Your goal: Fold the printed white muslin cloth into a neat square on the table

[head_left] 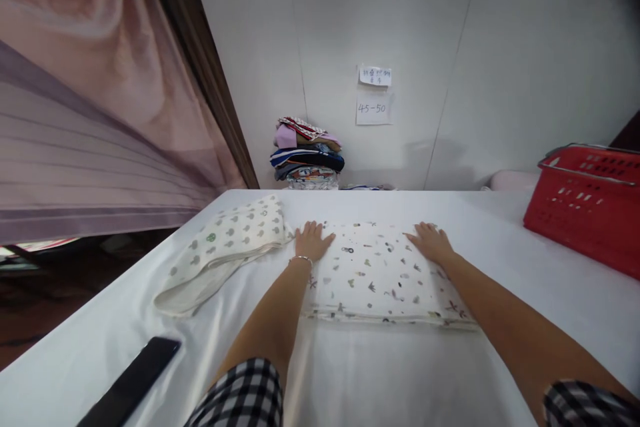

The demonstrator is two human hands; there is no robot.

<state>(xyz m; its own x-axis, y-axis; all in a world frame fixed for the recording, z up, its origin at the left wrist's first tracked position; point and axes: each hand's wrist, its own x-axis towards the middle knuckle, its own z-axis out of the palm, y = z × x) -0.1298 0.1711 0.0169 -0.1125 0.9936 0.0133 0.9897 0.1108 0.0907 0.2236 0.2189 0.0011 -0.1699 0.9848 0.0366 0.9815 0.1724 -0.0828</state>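
Observation:
A white cloth with small scattered prints (pixel 375 273) lies folded in a flat rectangle on the white-covered table (pixel 390 373). My left hand (pixel 313 241) rests palm down on its far left corner, fingers spread; a thin bracelet circles the wrist. At the far right corner my right hand (pixel 431 241) lies flat, its fingers apart. Neither hand grips anything. To the left of my left hand is a second cream cloth with grey-green prints (pixel 235 233), loosely folded, its near edge curling open.
A black phone (pixel 133 380) lies at the near left. A red basket (pixel 587 203) stands at the right edge. Beyond the table's far edge rises a stack of folded fabrics (pixel 307 157). A pink curtain (pixel 125 80) hangs at the left.

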